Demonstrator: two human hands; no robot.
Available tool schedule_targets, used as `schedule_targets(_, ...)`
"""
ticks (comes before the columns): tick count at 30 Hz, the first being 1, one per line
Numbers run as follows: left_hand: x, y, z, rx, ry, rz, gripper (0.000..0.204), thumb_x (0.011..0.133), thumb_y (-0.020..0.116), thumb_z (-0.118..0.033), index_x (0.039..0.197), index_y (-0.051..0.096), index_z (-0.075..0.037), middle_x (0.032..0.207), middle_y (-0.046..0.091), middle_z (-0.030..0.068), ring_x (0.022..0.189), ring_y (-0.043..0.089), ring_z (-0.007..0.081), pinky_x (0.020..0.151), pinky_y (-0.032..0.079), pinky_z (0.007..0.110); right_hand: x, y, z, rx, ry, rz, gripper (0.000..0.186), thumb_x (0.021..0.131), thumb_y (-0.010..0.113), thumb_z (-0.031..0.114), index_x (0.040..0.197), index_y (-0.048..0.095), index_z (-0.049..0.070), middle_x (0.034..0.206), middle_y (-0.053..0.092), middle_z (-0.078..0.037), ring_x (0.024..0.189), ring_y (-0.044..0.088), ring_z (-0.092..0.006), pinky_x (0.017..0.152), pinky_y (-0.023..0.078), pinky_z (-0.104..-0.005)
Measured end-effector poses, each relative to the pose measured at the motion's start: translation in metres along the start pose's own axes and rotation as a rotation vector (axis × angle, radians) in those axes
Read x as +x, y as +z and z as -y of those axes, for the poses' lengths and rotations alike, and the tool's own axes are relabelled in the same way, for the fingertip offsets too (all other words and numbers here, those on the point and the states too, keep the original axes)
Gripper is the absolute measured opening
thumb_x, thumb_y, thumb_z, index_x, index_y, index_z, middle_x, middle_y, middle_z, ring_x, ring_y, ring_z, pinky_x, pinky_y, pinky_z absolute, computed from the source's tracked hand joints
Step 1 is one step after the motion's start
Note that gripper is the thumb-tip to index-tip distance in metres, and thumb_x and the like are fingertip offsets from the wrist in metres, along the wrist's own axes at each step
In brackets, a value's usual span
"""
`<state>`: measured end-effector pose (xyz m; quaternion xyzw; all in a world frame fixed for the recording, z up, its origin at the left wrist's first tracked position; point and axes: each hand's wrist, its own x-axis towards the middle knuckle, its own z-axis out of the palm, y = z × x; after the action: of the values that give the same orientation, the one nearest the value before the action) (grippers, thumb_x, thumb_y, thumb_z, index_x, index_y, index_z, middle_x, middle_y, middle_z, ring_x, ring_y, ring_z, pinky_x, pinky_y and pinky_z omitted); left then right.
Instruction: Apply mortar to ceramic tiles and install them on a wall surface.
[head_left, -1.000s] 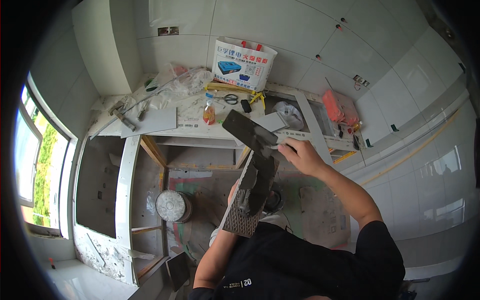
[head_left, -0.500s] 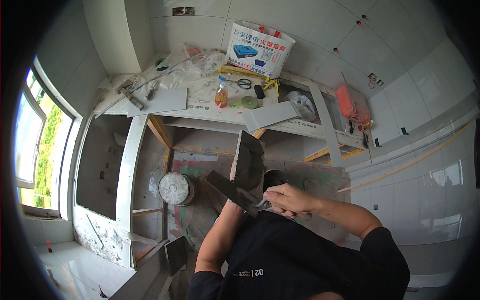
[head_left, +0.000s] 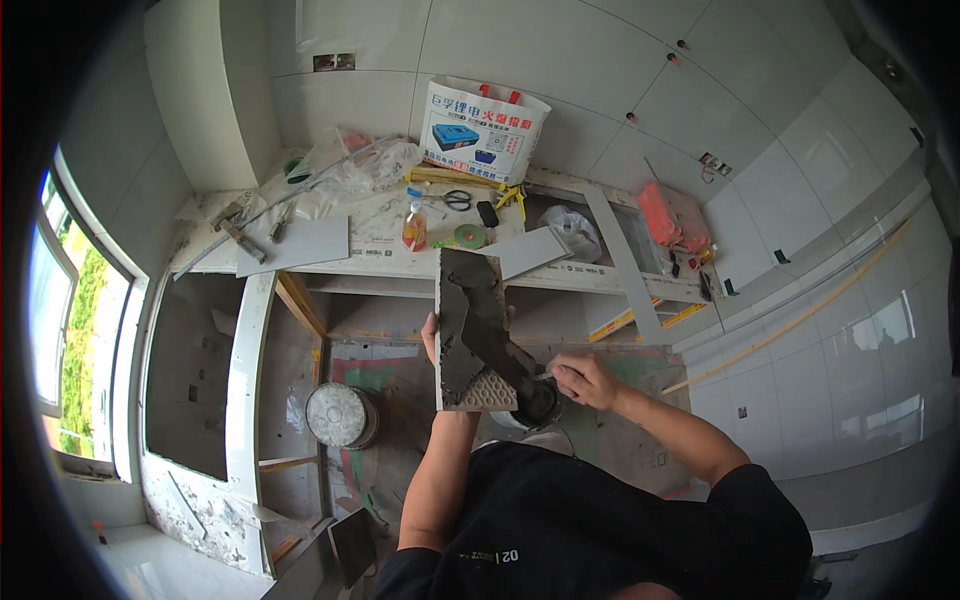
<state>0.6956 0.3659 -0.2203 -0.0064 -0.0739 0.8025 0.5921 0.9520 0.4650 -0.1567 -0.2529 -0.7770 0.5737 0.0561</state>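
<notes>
Showing tile (head_left: 470, 335) back, grey mortar, ridged corner

my tile (head_left: 470, 335) is smeared with rough, wet grey mortar; the wall tiles (head_left: 560, 50) look glossy, the trowel (head_left: 500, 345) dull metal.

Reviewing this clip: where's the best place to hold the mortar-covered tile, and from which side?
Probably by its bare left long edge, from behind, as the left hand does now. The tile stands tilted with its mortared face toward the person, and the right hand works a trowel across it, so the face should stay free.
</notes>
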Motion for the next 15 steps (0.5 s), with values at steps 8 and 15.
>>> schedule_targets(8, 0.001, -0.037, -0.023, 0.009, 0.167, -0.048, 0.079, 0.109, 0.051, -0.062, 0.169, 0.054, -0.011, 0.169, 0.058, 0.0177, 0.148, 0.06, 0.0435, 0.132, 0.043, 0.063, -0.06, -0.058, -0.007, -0.547, -0.142, 0.038, 0.027, 0.114, 0.071, 0.03, 0.113, 0.075, 0.004, 0.087, 0.076, -0.016, 0.072, 0.076, -0.0362, 0.066, 0.056, -0.0422)
schedule_targets(15, -0.005, -0.048, -0.02, 0.103, 0.169, -0.177, 0.077, 0.109, 0.059, -0.063, 0.164, 0.059, -0.009, 0.161, 0.065, 0.0155, 0.138, 0.067, 0.0388, 0.12, 0.054, 0.055, -0.026, -0.02, 0.04, -0.803, -0.391, -0.095, 0.028, 0.104, 0.083, 0.033, 0.107, 0.075, 0.007, 0.09, 0.079, -0.008, 0.072, 0.076, -0.0336, 0.064, 0.059, -0.0423)
